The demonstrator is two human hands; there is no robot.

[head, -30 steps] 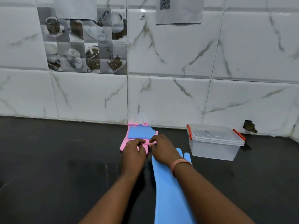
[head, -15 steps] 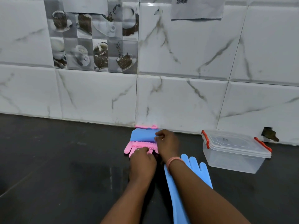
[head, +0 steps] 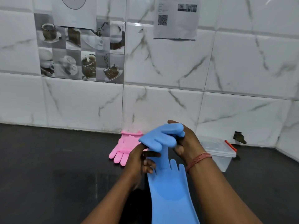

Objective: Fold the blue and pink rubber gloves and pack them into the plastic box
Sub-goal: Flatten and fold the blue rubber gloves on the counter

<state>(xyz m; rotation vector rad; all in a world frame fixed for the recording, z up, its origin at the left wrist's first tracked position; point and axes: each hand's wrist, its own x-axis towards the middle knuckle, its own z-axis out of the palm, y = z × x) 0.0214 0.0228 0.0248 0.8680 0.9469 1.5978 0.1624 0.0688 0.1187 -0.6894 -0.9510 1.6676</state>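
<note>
A blue glove [head: 163,139] is being held up above the dark tabletop [head: 48,175] by both hands. Its upper end is being gripped by the right hand [head: 187,143], whose fingers are curled round the rubber, while the lower edge of its fingers is being pinched by the left hand [head: 139,160] with thumb and forefinger. A strip of the same glove is hanging down between the two hands.

A second blue glove [head: 169,194] is being left flat on the tabletop below the hands, fingers pointing towards the wall; its finger ends are being partly covered by the left hand. A pink glove [head: 124,147] is lying on the tabletop beside the tiled wall [head: 161,102], just left of the hands, its fingers pointing down and to the left; whether it is folded cannot be told.

The plastic box [head: 221,152] is standing on the tabletop to the right, behind the right wrist, with its clear lid on and red clips [head: 230,145] at the end. A thread band [head: 199,159] is being worn on the right wrist.
</note>
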